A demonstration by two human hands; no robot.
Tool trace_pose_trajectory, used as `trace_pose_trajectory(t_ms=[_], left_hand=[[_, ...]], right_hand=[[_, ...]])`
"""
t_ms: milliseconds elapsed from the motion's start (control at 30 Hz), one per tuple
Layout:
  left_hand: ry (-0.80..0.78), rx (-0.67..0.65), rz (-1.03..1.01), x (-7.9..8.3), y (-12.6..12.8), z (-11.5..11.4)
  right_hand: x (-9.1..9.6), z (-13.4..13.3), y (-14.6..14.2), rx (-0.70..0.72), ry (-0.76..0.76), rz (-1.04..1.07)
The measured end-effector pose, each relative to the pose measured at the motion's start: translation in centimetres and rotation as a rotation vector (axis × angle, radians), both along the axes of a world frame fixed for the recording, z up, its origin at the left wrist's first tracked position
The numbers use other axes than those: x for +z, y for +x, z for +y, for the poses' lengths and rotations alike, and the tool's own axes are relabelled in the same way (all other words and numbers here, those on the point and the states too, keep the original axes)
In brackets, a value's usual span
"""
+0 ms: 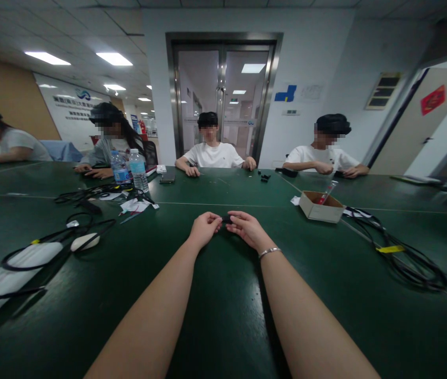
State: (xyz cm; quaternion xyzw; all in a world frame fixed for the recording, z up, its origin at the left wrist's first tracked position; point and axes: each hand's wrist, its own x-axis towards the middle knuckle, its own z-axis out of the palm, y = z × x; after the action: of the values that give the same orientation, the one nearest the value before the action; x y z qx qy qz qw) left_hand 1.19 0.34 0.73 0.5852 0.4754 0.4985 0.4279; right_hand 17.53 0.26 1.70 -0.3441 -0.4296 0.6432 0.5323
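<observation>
Between my hands is a small black object [226, 219], held over the green table [223, 268]; its kind is too small to make out. My left hand [206, 227] pinches its left end between thumb and fingers. On the other end, the thumb and fingertips of my right hand [247, 229] are closed, with a silver bracelet on that wrist. Parts of the object are covered by my fingertips.
To the right stands an open cardboard box [322, 212] with a red-and-clear tube, beside a coiled black cable [405, 263]. At left lie a white power strip [22, 273], tangled cables and two water bottles [139, 171]. Several people sit across the table.
</observation>
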Motion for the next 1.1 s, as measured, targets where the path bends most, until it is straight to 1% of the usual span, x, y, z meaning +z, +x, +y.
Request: trace_pose_trajectory(t_ms=[167,267,400,533,700,833,1100], left_hand=[[-0.012,0.023,0.103,0.0,-0.1,0.0],[0.014,0.059,0.244,0.2,-0.2,-0.2],[0.059,0.131,0.476,1.2,-0.1,-1.1],[0.008,0.187,0.606,2.4,0.2,-2.2],[-0.054,0.23,0.648,3.1,0.4,-2.9],[-0.075,0.253,0.673,3.2,0.3,-2.9],[-0.097,0.254,0.704,3.2,0.1,-2.7]], right_hand=[[0.2,-0.2,0.1,0.023,0.003,-0.014],[0.4,-0.3,0.2,0.044,0.006,-0.025],[0.4,-0.3,0.3,0.073,0.017,-0.034],[0.1,-0.2,0.4,0.106,0.039,-0.036],[0.0,0.0,0.4,0.132,0.056,-0.053],[0.0,0.0,0.4,0.134,0.055,-0.068],[-0.1,0.1,0.4,0.15,0.049,-0.063]])
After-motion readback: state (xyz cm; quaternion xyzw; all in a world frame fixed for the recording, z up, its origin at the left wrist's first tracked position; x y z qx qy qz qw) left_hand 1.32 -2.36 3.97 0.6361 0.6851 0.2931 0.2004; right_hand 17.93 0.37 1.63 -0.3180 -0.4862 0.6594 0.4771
